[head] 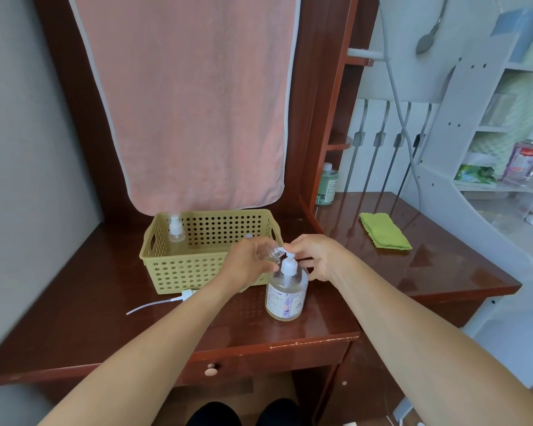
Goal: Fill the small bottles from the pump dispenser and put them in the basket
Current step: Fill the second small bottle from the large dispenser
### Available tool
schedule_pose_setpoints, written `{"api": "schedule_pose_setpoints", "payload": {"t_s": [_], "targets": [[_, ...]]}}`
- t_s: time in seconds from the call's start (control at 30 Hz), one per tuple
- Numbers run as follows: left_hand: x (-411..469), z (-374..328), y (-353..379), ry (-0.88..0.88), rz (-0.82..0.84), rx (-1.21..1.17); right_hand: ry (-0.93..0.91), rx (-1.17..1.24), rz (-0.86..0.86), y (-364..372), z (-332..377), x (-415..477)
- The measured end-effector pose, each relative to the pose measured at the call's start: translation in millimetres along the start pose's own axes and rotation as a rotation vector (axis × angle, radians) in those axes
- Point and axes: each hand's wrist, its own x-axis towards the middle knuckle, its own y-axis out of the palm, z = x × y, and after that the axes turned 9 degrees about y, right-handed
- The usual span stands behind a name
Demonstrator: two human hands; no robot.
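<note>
1. Head view, centre: the pump dispenser (pixel 286 292) is seen upright on the desk (pixel 74 318), at 5 o'clock of the basket (pixel 182 272) and close against its front corner. Whether they touch cannot be told.
2. The small bottle (pixel 273 252) is grasped in the left hand (pixel 250 262). It is tilted, uncapped, and its mouth is brought right up to the spout at the hand's 3 o'clock.
3. The pump head is covered by the right hand (pixel 314 256), reaching in from 3 o'clock with its fingers curled over and gripping it. How far the head is pressed down cannot be told, and no stream of liquid can be made out.
4. Inside the basket, at 10 o'clock of the dispenser, a capped bottle (pixel 175 232) is seen standing in the far-left corner. That one is judged done.
5. A loose spray cap (pixel 173 301) with its tube is found on the desk at 9 o'clock of the dispenser, just in front of the basket. It is judged to belong to the bottle in hand.
6. Progress is judged as follows: one bottle is delivered and a second is at the filling step. Pumping, recapping and placing in the basket are left.
7. A green cloth (pixel 385 230) is noted at 2 o'clock and a pink towel (pixel 191 103) at 12.
</note>
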Motion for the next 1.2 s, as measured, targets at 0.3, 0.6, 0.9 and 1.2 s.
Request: {"api": "schedule_pose_setpoints", "payload": {"t_s": [0.3, 0.6, 0.9, 1.2], "targets": [[-2, 0, -2, -0.009, -0.015, -0.017, -0.012, -0.028, -0.017, 2, 4, -3], [-4, 7, 3, 0.005, 0.003, 0.002, -0.113, 0.058, -0.077, 7, -11, 14], [1, 2, 0, 0.021, -0.009, -0.04, -0.056, 0.062, -0.003, -3, -3, 12], [0, 5, 1, 0.018, -0.016, -0.03, -0.006, 0.01, 0.016, -2, 0, 9]]}}
